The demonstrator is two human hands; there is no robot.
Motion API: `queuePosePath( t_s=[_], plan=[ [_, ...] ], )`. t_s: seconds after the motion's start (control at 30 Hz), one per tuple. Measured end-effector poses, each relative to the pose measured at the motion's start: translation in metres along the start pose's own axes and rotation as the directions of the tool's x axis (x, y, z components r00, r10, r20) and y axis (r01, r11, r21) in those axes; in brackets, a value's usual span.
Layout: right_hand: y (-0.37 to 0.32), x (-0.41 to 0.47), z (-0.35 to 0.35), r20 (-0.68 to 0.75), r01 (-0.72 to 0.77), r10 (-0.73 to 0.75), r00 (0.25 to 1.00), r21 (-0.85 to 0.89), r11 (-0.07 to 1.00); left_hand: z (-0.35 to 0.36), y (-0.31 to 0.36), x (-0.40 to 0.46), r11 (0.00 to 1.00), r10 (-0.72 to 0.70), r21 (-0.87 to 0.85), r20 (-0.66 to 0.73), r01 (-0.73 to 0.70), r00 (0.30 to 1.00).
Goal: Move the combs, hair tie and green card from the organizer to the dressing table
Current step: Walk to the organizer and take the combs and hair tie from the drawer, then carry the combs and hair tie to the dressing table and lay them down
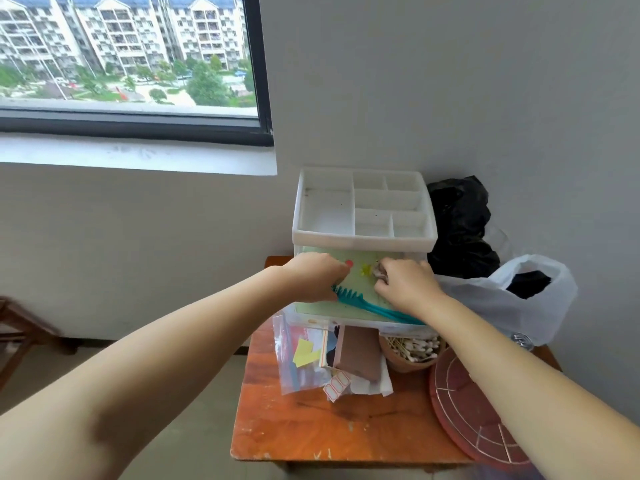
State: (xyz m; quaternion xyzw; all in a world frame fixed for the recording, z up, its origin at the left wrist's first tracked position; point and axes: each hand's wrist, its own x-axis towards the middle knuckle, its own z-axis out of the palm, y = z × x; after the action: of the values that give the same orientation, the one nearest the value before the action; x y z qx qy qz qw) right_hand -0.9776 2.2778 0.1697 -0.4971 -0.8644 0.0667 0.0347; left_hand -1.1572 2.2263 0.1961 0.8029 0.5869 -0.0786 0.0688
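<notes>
Fingers (379, 271) of the right hand (405, 284) are closed on something small in the organizer (363, 237) drawer, maybe the hair tie, while the left hand (311, 275) is curled at the teal comb (367, 303) on the green card (360, 282); lifting out is needed next

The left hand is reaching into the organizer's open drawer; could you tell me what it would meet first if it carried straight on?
Probably the green card lining the drawer, which the left hand already seems to touch beside the teal comb. Beyond that, likely the drawer's back; depth is unclear.
</notes>
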Motion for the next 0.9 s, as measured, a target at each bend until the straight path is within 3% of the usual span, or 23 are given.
queuePosePath(
  t_s=[0.13, 0.3, 0.47, 0.6, 0.73, 0.8, 0.9],
  plan=[
    [0.003, 0.003, -0.011, 0.068, -0.041, 0.021, 0.997, 0.313, 0.949, -0.011, 0.001, -0.011, 0.987, -0.042, -0.156, -0.022, 0.038, 0.999],
    [-0.004, 0.013, -0.027, 0.140, -0.031, -0.100, 0.985, 0.718, 0.696, -0.027, -0.014, -0.044, 0.907, -0.195, -0.383, -0.021, 0.172, 0.981],
    [-0.051, 0.024, -0.052, 0.049, 0.068, -0.220, 0.974, 0.867, 0.494, -0.028, -0.042, -0.110, 0.784, -0.410, -0.526, -0.038, 0.330, 0.911],
    [-0.122, 0.027, -0.065, -0.024, 0.160, -0.321, 0.947, 0.901, 0.404, -0.009, -0.064, -0.197, 0.573, -0.567, -0.705, 0.026, 0.417, 0.823],
    [-0.217, 0.012, -0.048, 0.012, 0.179, -0.419, 0.908, 0.893, 0.414, 0.039, -0.074, -0.317, 0.323, -0.737, -0.798, 0.125, 0.509, 0.664],
    [-0.274, -0.007, -0.027, 0.078, 0.198, -0.513, 0.855, 0.865, 0.462, 0.075, -0.066, -0.387, 0.145, -0.834, -0.858, 0.162, 0.493, 0.528],
    [-0.362, -0.058, 0.013, 0.191, 0.251, -0.633, 0.750, 0.803, 0.540, 0.125, -0.039, -0.489, -0.128, -0.937, -0.928, 0.229, 0.350, 0.265]
  ],
)
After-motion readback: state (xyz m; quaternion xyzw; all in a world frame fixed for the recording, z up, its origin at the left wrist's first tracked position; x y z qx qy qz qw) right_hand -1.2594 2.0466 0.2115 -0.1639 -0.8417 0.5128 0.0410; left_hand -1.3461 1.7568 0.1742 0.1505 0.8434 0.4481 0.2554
